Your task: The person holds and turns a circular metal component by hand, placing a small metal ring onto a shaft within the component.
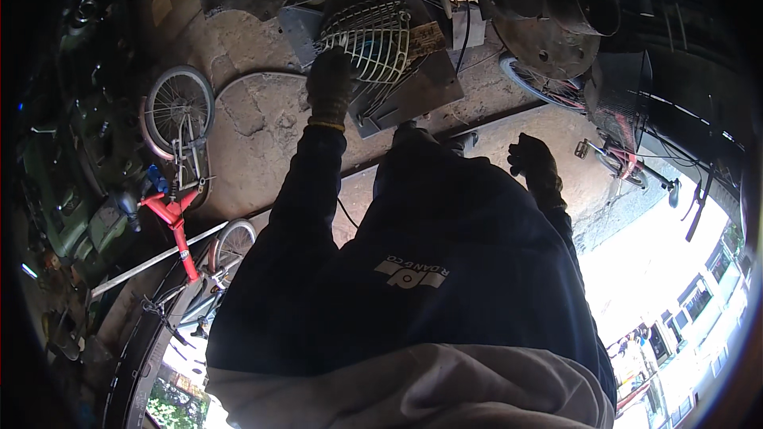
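A rounded cage of pale metal bars, like a wire basket [385, 59], rests on a dark metal plate [441, 99] ahead of me. My left hand [328, 83], in a dark knitted glove, is at the cage's near left edge, closed on its bars; its fingertips are partly hidden behind the back of the glove. Well apart from the cage, my right hand [536, 160] hangs low on the right, also gloved. Its fingers are curled in, with nothing visible in them.
A small bicycle with a red frame [179, 230] stands on the left, its wheel [179, 111] toward the plate. Another bicycle wheel [540, 83] is at the right. Heavy metal parts with a wide pipe [596, 1] lie beyond. Dark machinery [71, 175] lines the far left.
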`<state>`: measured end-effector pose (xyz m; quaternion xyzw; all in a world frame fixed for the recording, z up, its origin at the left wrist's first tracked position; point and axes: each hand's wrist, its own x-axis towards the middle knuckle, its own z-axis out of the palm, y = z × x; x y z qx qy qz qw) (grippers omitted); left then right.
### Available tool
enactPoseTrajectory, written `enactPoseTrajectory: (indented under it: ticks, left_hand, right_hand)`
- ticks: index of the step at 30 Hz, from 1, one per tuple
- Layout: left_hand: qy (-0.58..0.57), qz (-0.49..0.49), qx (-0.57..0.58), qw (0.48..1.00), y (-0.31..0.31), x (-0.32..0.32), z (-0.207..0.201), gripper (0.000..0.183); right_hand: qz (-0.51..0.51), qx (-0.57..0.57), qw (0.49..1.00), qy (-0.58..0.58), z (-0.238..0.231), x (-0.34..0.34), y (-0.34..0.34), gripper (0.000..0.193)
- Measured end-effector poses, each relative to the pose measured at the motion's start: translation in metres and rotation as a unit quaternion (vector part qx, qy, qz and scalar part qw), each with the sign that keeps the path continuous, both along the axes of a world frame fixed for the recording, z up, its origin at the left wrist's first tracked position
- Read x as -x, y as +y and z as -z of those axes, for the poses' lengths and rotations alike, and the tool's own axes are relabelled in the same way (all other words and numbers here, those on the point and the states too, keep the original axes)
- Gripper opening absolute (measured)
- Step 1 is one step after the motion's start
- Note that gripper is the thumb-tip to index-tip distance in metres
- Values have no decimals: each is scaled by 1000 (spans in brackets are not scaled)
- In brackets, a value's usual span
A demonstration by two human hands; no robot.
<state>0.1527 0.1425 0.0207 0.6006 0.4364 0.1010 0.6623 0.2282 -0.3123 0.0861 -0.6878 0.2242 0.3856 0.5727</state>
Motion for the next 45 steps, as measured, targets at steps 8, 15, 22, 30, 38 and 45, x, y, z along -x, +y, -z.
enactPoseTrajectory:
  ticks: [8, 15, 22, 30, 38, 45]
  left_hand:
    - [208, 288, -294, 888, -41, 79, 84, 30]
    - [226, 349, -283, 864, -54, 72, 101, 30]
    - [291, 313, -353, 832, -72, 39, 117, 46]
    - [259, 357, -392, 807, -69, 36, 138, 44]
    - [290, 330, -337, 833, -68, 29, 108, 35]
    - [325, 382, -339, 796, -60, 27, 130, 36]
  right_hand:
    - [-9, 49, 998, -34, -13, -8, 6, 35]
    - [-138, 172, 975, 15, 6, 1, -21, 35]
    - [-58, 155, 986, 28, 6, 11, -36, 26]
    - [-76, 181, 978, 66, 10, 36, -56, 22]
    - [-134, 130, 982, 21, 21, 24, -54, 26]
    - [-165, 136, 977, 25, 37, 20, -101, 26]
